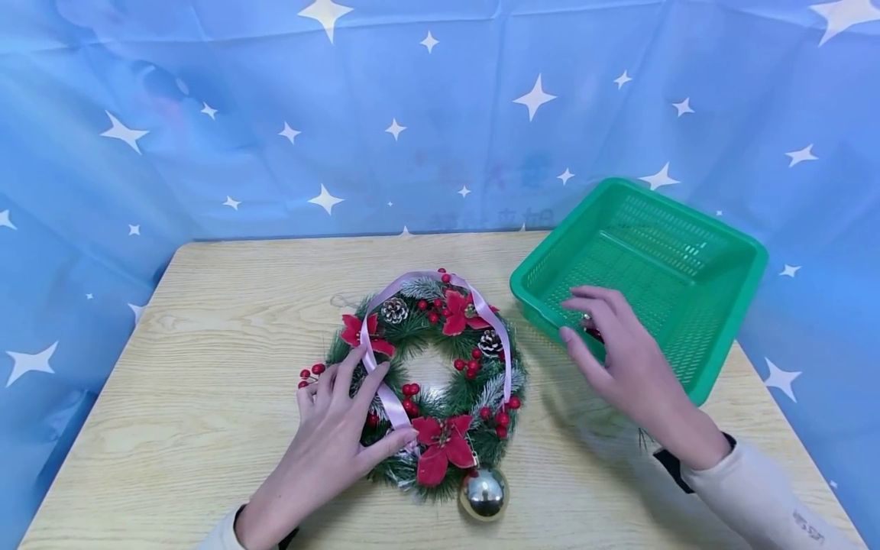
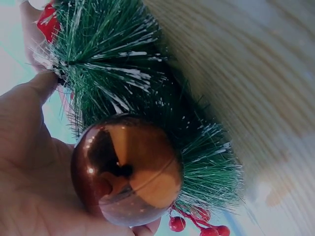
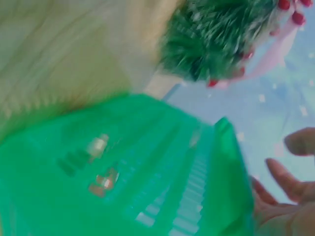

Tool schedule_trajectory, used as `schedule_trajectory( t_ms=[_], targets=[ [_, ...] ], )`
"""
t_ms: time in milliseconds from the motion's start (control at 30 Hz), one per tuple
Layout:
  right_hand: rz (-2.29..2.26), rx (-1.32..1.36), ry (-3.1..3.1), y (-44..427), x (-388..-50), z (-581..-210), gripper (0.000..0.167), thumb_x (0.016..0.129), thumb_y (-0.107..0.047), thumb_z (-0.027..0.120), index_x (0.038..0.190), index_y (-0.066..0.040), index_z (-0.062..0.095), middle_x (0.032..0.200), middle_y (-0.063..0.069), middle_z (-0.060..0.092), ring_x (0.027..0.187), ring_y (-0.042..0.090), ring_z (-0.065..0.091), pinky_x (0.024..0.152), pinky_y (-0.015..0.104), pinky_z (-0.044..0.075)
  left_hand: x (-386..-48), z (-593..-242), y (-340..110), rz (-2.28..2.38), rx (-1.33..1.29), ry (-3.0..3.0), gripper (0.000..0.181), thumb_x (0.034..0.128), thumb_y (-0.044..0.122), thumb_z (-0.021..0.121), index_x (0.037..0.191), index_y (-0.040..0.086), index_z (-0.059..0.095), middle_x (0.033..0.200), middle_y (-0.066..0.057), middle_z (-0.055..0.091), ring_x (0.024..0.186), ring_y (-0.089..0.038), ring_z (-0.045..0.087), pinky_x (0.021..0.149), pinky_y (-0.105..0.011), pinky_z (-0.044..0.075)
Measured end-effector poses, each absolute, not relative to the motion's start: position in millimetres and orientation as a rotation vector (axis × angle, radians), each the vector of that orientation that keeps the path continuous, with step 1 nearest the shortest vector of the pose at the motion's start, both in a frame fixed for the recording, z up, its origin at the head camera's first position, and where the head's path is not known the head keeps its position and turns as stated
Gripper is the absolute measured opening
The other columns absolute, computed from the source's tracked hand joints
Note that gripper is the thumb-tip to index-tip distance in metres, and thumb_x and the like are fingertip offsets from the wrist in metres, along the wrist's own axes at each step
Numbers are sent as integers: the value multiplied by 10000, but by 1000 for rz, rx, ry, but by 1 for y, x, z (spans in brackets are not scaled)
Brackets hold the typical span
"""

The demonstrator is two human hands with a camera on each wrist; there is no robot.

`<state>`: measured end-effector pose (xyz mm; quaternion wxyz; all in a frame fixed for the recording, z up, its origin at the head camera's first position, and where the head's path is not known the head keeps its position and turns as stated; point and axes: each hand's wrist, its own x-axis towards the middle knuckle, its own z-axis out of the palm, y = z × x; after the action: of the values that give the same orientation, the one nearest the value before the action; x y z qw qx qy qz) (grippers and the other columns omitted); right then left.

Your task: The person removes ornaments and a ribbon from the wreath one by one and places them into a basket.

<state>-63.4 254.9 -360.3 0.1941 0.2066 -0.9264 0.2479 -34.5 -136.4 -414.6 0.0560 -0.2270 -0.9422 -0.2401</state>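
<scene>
On the table lies a green wreath (image 1: 488,393) with red poinsettias, pinecones, red berries and a pale pink ribbon (image 1: 507,351). My left hand (image 1: 337,428) rests on the wreath's left side, its fingers spread over the ribbon. In the left wrist view a shiny copper-coloured ball (image 2: 130,169) sits below that palm, hidden from the head view. A gold ball (image 1: 484,495) lies at the wreath's near edge. My right hand (image 1: 629,367) hovers over the near rim of a green basket (image 1: 732,305), its fingers loosely bent and apart.
Inside the basket, close to its near wall, a small dark red object (image 1: 593,333) shows partly behind my right hand. Small blurred things (image 3: 104,182) appear at the basket in the right wrist view. A blue star-patterned cloth (image 1: 385,92) hangs behind the wooden table (image 1: 206,344).
</scene>
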Motion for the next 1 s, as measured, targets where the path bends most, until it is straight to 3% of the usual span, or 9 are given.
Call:
schedule_trajectory(
  t_ms=[133,300,400,467,667,1000],
  targets=[
    [804,675,-2590,241,-54,-367,498,973,-75,787,1443,-40,626,1518,96,584,1104,222,700,866,387,598,-34,-415,-136,-740,-674,-2862,939,918,733,746,1615,139,540,1749,-153,259,1408,-562,383,960,-680,256],
    [1010,654,-2734,224,-42,-387,779,988,-334,821,1647,-178,437,1703,21,392,1438,304,523,1015,654,526,-34,-415,-136,-733,-664,-2856,942,915,733,749,1612,136,543,1746,-156,264,1408,-556,384,958,-670,259],
    [1044,623,-2820,215,-39,-400,978,959,-466,831,1721,-169,295,1788,44,212,1587,402,307,1052,786,400,-33,-415,-135,-724,-661,-2851,942,915,736,747,1604,123,550,1742,-161,270,1400,-550,391,948,-659,265],
    [1061,603,-2862,211,-38,-405,1051,942,-518,832,1738,-166,244,1807,55,143,1602,437,255,1040,822,369,-33,-416,-135,-719,-661,-2848,942,914,734,748,1599,117,554,1741,-163,273,1394,-543,397,936,-646,269],
    [1059,576,-2954,202,-39,-411,1109,925,-649,804,1755,-250,185,1816,62,106,1610,439,236,1038,817,389,-33,-416,-134,-725,-657,-2839,938,914,726,755,1598,116,556,1736,-163,281,1399,-533,396,922,-626,268],
    [1008,641,-2940,203,-45,-418,1087,918,-549,852,1730,-164,239,1786,137,191,1581,440,307,1063,744,439,-32,-415,-136,-767,-672,-2837,936,925,729,742,1621,142,527,1720,-165,308,1482,-400,367,969,-619,272]
  ],
)
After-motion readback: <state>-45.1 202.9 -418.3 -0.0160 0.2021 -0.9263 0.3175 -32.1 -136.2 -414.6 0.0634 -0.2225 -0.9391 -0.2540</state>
